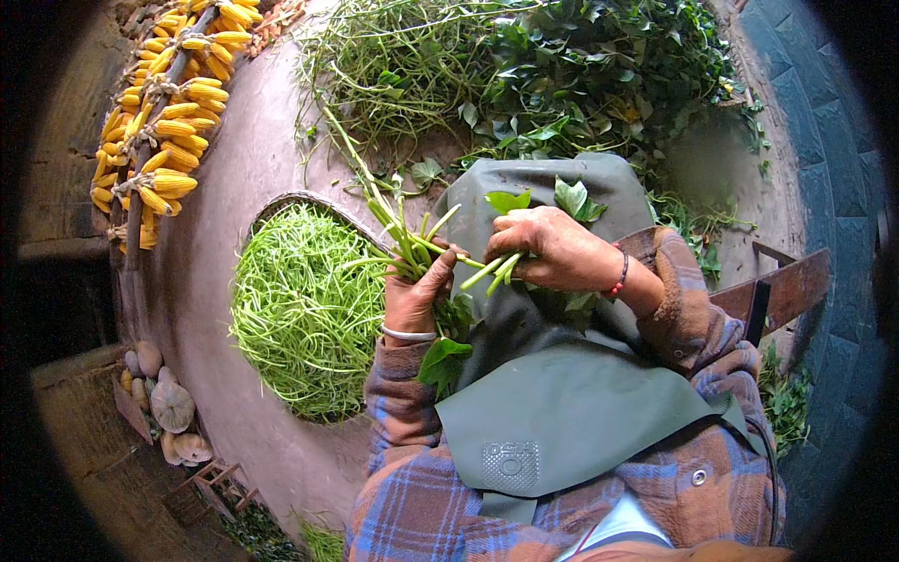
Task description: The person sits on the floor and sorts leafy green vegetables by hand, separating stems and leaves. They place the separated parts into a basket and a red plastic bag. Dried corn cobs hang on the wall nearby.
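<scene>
My left hand, with a pale bangle at the wrist, grips a bundle of green leafy stems whose long ends reach up and to the left. Facing it, my right hand, with a beaded string at the wrist, pinches several cut-looking stem pieces; green leaves stick out above and below its fingers. Both hands are over the grey-green apron on my lap. Left of my left hand stands a round basket heaped with thin green stems.
Leafy vines and mostly bare stems lie piled ahead. Corn cobs hang on poles at upper left; pumpkins lie at lower left. A wooden bench or stool part is at right, with leafy vines below.
</scene>
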### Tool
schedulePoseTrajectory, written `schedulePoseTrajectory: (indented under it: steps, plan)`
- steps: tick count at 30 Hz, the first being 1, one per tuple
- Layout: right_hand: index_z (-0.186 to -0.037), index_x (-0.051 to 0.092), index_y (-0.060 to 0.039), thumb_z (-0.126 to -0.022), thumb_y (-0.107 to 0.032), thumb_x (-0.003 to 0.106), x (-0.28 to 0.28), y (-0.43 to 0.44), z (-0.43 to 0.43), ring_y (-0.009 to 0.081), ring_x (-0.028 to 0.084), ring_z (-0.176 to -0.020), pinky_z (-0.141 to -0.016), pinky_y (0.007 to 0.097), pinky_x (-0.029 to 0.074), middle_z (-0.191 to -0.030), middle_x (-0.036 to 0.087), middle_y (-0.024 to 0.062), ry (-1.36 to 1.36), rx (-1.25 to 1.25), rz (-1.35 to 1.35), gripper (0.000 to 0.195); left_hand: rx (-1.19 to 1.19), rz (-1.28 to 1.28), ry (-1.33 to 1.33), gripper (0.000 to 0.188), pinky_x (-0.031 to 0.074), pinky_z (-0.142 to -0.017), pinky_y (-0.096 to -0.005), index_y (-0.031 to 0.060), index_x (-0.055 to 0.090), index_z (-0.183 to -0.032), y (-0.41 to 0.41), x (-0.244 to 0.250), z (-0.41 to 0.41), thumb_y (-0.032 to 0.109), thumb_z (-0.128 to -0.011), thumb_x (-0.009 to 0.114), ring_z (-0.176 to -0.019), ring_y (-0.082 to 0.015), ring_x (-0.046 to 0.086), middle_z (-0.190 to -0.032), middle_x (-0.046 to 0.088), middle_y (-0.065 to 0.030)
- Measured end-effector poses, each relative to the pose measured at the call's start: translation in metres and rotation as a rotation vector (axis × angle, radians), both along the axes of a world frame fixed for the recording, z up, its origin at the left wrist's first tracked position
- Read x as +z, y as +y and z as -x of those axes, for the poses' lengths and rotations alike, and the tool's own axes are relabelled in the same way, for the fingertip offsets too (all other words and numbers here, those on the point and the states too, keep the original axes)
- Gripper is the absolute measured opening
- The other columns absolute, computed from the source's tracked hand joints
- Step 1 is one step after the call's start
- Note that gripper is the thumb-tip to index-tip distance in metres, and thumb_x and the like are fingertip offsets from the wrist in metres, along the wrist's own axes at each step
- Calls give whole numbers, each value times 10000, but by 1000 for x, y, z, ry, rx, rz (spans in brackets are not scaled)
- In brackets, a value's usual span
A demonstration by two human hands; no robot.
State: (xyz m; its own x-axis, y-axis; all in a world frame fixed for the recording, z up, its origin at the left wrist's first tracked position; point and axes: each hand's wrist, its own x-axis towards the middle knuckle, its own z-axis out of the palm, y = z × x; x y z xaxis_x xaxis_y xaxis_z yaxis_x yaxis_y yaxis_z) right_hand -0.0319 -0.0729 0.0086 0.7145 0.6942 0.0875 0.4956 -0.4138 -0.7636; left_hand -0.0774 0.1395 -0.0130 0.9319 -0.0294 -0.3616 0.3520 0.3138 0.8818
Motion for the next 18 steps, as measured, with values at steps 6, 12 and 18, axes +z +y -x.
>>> schedulePoseTrajectory:
  steps: [6, 12, 18]
  plan:
    - [-840, 637, -64, -677, -134, 641, -6, 3, 3, 335, 610, -804, -692, 431, 489, -806, 605, 118, 17, -44, -23, 178, 60, -84, -4, 140, 316, -443, -180, 49, 622, -912, -8, 3, 4, 69, -815, 720, -510, -34, 455, -751, 659, -16]
    - [-784, 568, -8, -691, -94, 650, -16, 10, 5, 335, 560, -692, -604, 394, 429, -735, 543, 136, -105, -300, -121, 151, 179, -127, -44, 135, 294, -419, -189, 57, 628, -894, -14, -5, 6, 69, -806, 731, -496, -41, 453, -662, 576, 33]
    - [-852, 610, 10, -785, -67, 610, -6, -38, -26, 181, 602, -682, -620, 318, 466, -738, 616, 132, 33, -643, -286, 101, 328, 15, -6, 140, 311, -436, -190, 66, 617, -896, 13, 0, 2, 82, -811, 728, -494, -53, 444, -667, 578, 18]
